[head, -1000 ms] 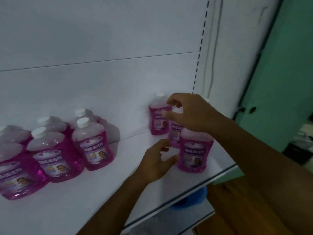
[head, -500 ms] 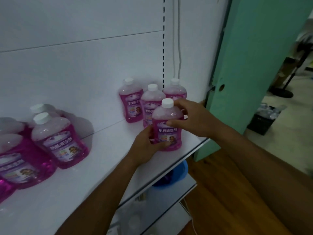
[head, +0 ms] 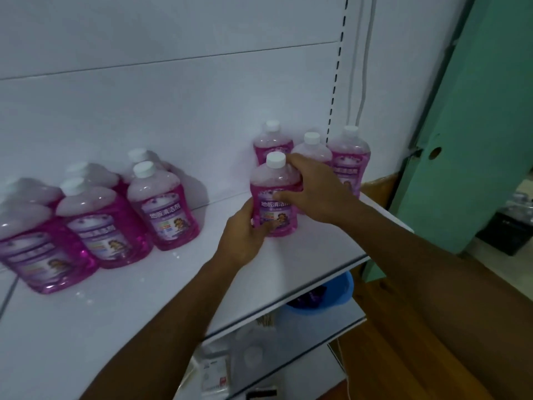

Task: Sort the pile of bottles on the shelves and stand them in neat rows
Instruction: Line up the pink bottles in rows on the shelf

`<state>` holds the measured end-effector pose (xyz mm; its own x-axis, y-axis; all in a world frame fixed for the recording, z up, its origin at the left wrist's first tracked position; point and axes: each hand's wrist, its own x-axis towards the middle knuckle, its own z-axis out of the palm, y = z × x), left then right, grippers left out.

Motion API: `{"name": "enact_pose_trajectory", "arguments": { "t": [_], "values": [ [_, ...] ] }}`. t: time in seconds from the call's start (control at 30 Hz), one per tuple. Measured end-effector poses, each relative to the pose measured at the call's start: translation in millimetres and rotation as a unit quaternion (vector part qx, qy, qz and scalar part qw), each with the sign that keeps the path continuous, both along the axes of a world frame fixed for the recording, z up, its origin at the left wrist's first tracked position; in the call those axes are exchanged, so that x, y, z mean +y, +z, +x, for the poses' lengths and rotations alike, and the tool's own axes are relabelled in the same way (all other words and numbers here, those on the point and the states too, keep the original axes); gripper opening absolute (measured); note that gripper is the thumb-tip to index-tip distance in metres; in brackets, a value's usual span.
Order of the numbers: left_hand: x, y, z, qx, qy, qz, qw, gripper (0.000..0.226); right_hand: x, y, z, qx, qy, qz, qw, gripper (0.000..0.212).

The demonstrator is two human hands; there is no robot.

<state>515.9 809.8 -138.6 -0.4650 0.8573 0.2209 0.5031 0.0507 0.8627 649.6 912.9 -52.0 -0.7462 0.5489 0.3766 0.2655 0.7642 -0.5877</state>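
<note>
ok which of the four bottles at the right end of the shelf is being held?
The front bottle, standing alone ahead of the three at the back panel. The left hand grips its lower body and the right hand its shoulder; the others stand untouched.

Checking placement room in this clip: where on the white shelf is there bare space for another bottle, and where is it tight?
Bare white shelf lies between the left cluster of pink bottles and the pink white-capped bottle gripped by left hand and right hand, and along the front edge. It is crowded at the right back corner, where three bottles stand close.
</note>
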Motion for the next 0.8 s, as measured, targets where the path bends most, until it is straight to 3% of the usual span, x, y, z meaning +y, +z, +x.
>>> {"name": "enact_pose_trajectory", "arguments": {
  "t": [0.4,0.8],
  "values": [
    [-55,7,-37,0.077,0.195,-0.011,0.978,0.048,-15,6,-93,-0.014,0.146,-0.007,0.989,0.059],
    [-34,10,-32,0.160,0.245,0.001,0.956,0.053,25,-1,-142,0.021,0.165,-0.020,0.986,0.058]
  ]
}}
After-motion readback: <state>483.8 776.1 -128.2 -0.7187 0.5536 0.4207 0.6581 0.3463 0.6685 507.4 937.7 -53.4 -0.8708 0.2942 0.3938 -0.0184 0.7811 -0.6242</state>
